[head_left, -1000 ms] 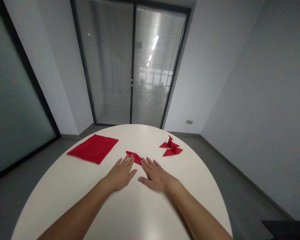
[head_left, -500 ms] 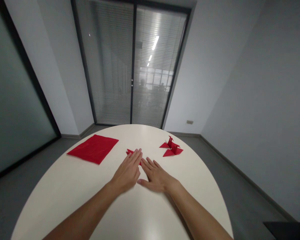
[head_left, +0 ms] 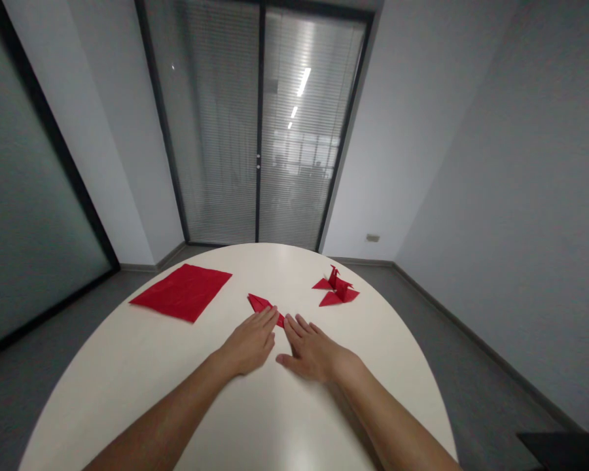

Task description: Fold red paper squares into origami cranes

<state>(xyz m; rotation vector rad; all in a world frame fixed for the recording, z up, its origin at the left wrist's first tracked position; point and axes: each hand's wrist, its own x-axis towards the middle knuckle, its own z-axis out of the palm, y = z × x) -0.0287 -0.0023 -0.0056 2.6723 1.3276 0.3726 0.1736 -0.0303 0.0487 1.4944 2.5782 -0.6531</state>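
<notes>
A narrow piece of folded red paper (head_left: 259,303) lies flat on the round white table. My left hand (head_left: 252,340) rests on its near edge, fingers stretched out and flat. To the right, my right hand (head_left: 311,347) lies flat with its fingers extended, their tips at the paper's right end. That end is partly covered by the fingers. Further right stand red origami cranes (head_left: 340,291), close together. At the left lies a flat stack or sheet of red square paper (head_left: 182,292).
The round white table (head_left: 275,418) fills the foreground. Beyond it are a glass door with blinds (head_left: 216,144) and grey walls. A dark object (head_left: 564,450) shows at the lower right corner.
My left hand has slid toward me, uncovering more of the folded paper's left part. My right hand has shifted slightly right and nearer to me.
</notes>
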